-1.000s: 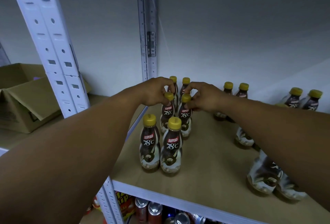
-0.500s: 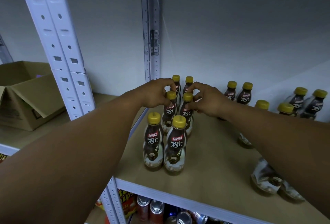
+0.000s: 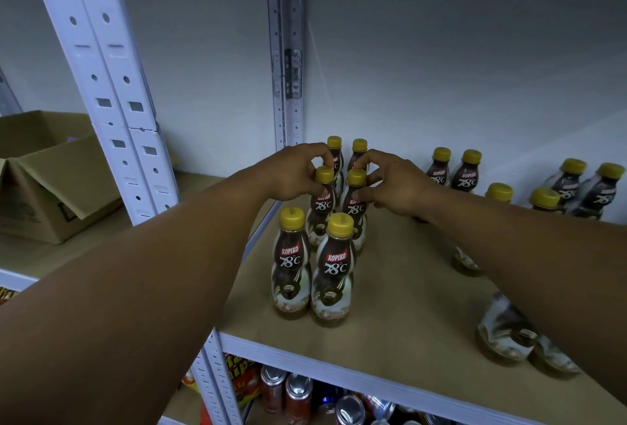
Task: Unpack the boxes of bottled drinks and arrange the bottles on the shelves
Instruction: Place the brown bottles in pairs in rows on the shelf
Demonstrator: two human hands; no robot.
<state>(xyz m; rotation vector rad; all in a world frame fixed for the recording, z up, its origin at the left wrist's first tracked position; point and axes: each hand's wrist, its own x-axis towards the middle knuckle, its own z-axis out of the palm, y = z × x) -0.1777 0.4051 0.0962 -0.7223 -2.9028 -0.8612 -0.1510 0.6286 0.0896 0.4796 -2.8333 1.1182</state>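
Note:
Brown Kopiko 78°C bottles with yellow caps stand in two columns of three at the left end of the wooden shelf (image 3: 390,306). My left hand (image 3: 291,172) curls its fingers round the neck of the middle-left bottle (image 3: 322,207). My right hand (image 3: 393,183) pinches the neck of the middle-right bottle (image 3: 354,211), thumb below the cap. The front pair (image 3: 310,268) stands free, nearest me. The back pair (image 3: 346,150) is close to the wall, partly hidden by my fingers.
More of the same bottles (image 3: 454,172) stand along the back wall and to the right, some hidden under my right forearm. An open cardboard box (image 3: 44,183) sits on the neighbouring shelf at left. A white perforated upright (image 3: 112,92) rises between them. Cans (image 3: 298,397) fill the shelf below.
Both hands stay at the middle pair's necks; my right fingers have spread a little round the cap. The view has shifted slightly; the bottles have barely moved.

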